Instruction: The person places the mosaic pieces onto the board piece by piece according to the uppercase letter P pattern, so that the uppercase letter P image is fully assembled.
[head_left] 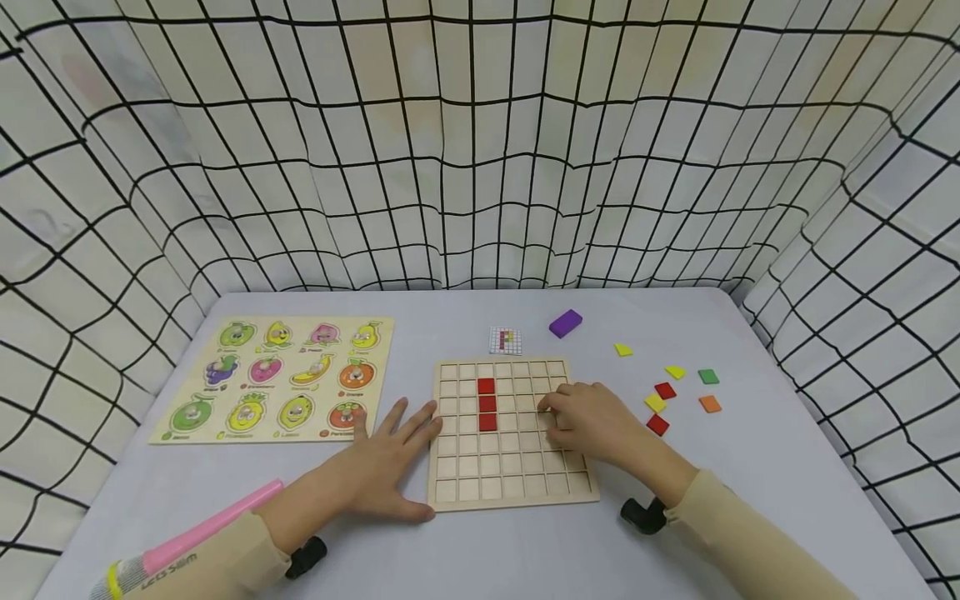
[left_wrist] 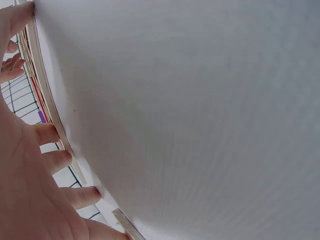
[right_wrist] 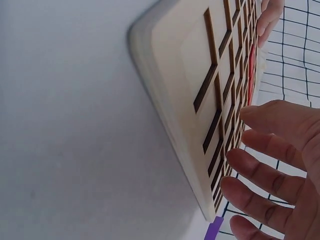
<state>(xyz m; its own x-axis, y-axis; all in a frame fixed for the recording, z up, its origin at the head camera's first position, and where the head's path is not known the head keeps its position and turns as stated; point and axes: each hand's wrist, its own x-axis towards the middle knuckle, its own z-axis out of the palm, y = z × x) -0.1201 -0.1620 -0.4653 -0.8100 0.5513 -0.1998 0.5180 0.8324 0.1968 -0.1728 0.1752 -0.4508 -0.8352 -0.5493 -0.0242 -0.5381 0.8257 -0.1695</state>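
A wooden grid board (head_left: pixel 517 467) lies on the table, with three red square tiles (head_left: pixel 487 403) set in a column in its upper left part. My left hand (head_left: pixel 382 467) rests at the board's left edge, fingers spread, with fingertips and thumb against the rim. Over the right side of the grid is my right hand (head_left: pixel 592 421), its fingers loosely bent. In the right wrist view, the thumb and fingers (right_wrist: pixel 260 187) are apart, with no tile visible between them.
Loose yellow, red, green and orange tiles (head_left: pixel 655 403) lie to the right. Behind the board are a small pattern card (head_left: pixel 506 341) and a purple block (head_left: pixel 566 323). A fruit puzzle board (head_left: pixel 285 387) lies at left, a pink rod-like object (head_left: pixel 213 525) near the left sleeve. Black netting surrounds the table.
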